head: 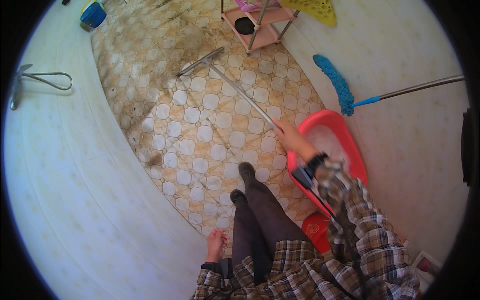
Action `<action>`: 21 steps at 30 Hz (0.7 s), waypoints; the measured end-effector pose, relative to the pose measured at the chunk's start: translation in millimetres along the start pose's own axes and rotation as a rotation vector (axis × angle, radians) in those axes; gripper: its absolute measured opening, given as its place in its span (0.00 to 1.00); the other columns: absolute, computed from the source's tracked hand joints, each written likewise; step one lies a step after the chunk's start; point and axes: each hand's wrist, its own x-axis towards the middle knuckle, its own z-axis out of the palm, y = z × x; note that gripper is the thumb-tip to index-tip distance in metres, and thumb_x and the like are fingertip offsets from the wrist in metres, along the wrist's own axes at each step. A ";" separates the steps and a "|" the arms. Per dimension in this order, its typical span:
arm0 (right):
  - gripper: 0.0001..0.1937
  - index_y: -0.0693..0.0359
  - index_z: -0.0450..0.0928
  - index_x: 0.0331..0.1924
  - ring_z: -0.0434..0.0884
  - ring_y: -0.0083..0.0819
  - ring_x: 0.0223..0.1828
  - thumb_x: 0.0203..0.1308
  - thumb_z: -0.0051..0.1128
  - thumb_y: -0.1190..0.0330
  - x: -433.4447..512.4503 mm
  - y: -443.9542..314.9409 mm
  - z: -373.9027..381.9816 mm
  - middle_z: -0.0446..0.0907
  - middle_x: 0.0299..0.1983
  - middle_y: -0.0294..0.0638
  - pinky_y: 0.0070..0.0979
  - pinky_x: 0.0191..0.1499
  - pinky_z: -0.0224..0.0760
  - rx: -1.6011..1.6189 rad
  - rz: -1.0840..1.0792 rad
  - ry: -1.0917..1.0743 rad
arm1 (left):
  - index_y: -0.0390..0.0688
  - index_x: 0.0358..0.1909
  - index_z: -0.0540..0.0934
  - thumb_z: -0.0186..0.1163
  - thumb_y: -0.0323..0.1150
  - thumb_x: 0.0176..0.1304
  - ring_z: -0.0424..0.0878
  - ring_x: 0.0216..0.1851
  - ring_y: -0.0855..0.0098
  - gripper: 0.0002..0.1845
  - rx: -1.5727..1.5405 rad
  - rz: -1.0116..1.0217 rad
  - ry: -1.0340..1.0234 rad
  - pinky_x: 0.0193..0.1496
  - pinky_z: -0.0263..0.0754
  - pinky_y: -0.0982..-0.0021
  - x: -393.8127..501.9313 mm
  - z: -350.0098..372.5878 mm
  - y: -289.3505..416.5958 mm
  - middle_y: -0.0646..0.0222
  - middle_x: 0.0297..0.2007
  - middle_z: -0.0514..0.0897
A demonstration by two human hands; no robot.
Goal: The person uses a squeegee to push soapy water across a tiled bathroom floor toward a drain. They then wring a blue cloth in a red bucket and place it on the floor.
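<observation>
My right hand (290,137) grips the metal handle of a floor squeegee (242,92) near its upper end. The squeegee's blade rests on the patterned tile floor (205,134) ahead of my feet, where dark dirt smears lie beyond and to the left. My left hand (217,243) hangs low beside my leg, its fingers loosely bent and holding nothing. Under my right forearm stands a red plastic tub (356,159) with foamy water inside, partly covered by the sleeve.
A blue chenille duster (335,84) leans on the right wall. Ahead stand a pink tiered rack (266,39) and a yellow perforated plastic item (318,9). A blue bucket (93,15) sits far left. A metal wall fitting (47,80) juts out left. Behind the tub is a red basin (315,230).
</observation>
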 end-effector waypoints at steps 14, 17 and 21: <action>0.21 0.57 0.65 0.59 0.76 0.46 0.49 0.60 0.46 0.70 -265.9 49.2 -14.8 0.75 0.46 0.56 0.30 0.50 0.68 0.030 0.211 -0.080 | 0.42 0.34 0.73 0.52 0.35 0.61 0.66 0.13 0.81 0.07 -0.012 -0.076 -0.043 0.14 0.57 0.81 8.5 6.8 -21.0 0.67 0.19 0.76; 0.20 0.58 0.65 0.59 0.76 0.41 0.50 0.62 0.43 0.68 -130.5 45.3 3.3 0.74 0.48 0.55 0.28 0.51 0.67 -0.019 0.152 -0.136 | 0.42 0.34 0.73 0.52 0.35 0.61 0.66 0.13 0.81 0.07 -0.020 -0.093 -0.045 0.15 0.57 0.82 5.2 7.4 -15.0 0.67 0.18 0.76; 0.19 0.60 0.66 0.57 0.78 0.36 0.35 0.61 0.43 0.69 22.2 15.2 16.7 0.77 0.36 0.52 0.31 0.41 0.69 0.007 0.115 -0.158 | 0.44 0.33 0.73 0.52 0.36 0.61 0.67 0.14 0.82 0.07 -0.020 -0.042 -0.056 0.15 0.57 0.82 1.4 4.8 -5.8 0.68 0.19 0.77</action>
